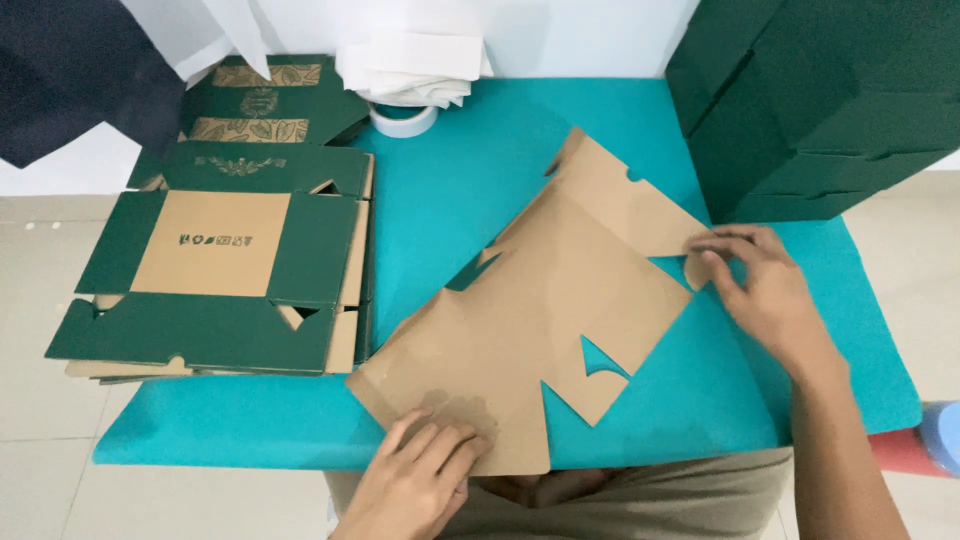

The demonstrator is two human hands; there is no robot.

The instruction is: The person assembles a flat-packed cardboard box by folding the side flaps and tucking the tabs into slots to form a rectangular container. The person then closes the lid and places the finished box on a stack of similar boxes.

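A flat, die-cut cardboard box blank (550, 300) lies brown side up, turned diagonally, on the teal table top (470, 170). My left hand (420, 470) presses flat on the blank's near corner at the table's front edge, fingers spread. My right hand (760, 285) pinches a small tab at the blank's right corner between thumb and fingers. Both forearms come in from the bottom of the view.
A stack of flat green-and-brown box blanks (215, 270) covers the table's left side. A roll of tape (405, 118) sits under folded white paper (410, 65) at the back. Assembled dark green boxes (810, 100) are piled at the back right.
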